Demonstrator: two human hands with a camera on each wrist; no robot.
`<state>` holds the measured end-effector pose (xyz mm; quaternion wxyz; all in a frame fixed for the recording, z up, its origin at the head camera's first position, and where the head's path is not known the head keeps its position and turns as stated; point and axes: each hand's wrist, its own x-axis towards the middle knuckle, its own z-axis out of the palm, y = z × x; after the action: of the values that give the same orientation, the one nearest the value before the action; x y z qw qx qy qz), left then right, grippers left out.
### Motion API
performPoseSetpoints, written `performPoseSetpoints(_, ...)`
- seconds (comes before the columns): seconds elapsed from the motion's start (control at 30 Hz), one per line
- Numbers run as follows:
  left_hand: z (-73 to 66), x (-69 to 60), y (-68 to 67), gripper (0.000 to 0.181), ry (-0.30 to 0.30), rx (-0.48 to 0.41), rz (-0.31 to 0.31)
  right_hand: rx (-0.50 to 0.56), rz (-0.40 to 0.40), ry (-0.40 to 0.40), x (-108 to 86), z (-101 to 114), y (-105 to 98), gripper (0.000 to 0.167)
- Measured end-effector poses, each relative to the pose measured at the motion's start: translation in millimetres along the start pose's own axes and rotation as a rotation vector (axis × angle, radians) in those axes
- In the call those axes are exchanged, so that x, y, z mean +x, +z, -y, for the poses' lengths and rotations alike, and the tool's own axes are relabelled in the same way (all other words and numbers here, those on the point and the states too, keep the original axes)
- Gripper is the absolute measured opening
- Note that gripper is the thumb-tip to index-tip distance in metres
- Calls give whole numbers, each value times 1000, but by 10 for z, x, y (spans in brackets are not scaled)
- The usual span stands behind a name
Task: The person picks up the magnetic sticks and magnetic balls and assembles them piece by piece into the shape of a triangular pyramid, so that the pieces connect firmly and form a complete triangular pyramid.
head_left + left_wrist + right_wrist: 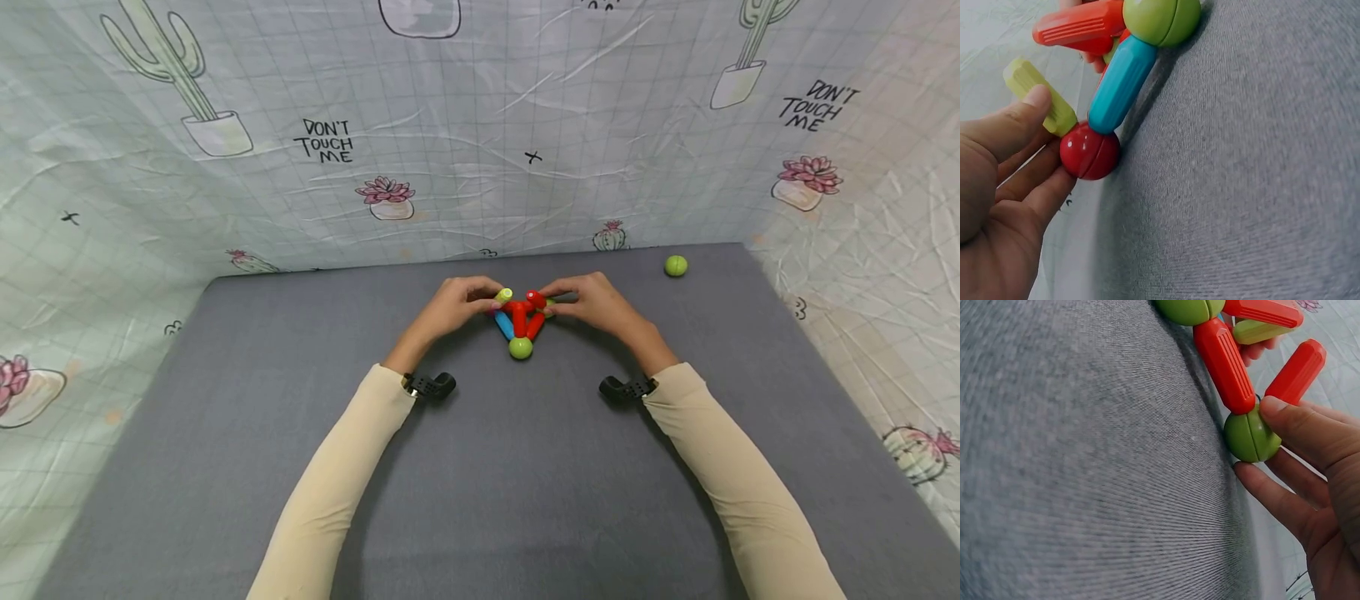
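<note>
A magnetic ball-and-stick frame stands on the grey table, both hands at its far corners. My left hand (455, 306) pinches a yellow-green stick (1059, 114), its lower fingers touching the red ball (1089, 150) beneath. A blue stick (1121, 84) joins that ball to the near green ball (521, 348). With thumb and fingers, my right hand (594, 302) holds another green ball (1251, 437). From this ball rises a red stick (1297, 372), and a second red stick (1224, 365) runs to the near ball. A further red stick (519, 320) slants up from the near ball.
A loose green ball (676, 266) lies at the table's far right corner. Behind the grey table (510, 475) hangs a cactus-print sheet (465, 142), which also covers both sides. Each wrist wears a black camera strap (429, 386).
</note>
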<state>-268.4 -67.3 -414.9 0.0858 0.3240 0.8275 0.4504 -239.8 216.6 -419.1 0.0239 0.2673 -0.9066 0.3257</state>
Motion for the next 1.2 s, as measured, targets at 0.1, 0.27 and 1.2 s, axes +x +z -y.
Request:
performPoseSetpoints(0.1, 17, -1, -7, 23, -12, -28, -5, -9, -7, -5, 7, -2, 5, 28)
performPoseSetpoints(0.27, 24, -13, -4, 30, -8, -15, 10, -10, -13, -8, -6, -3, 28, 28)
performPoseSetpoints(1.2, 121, -11, 8, 28, 19, 141, -63, -237, -97, 405, -622, -1036, -1162, 49)
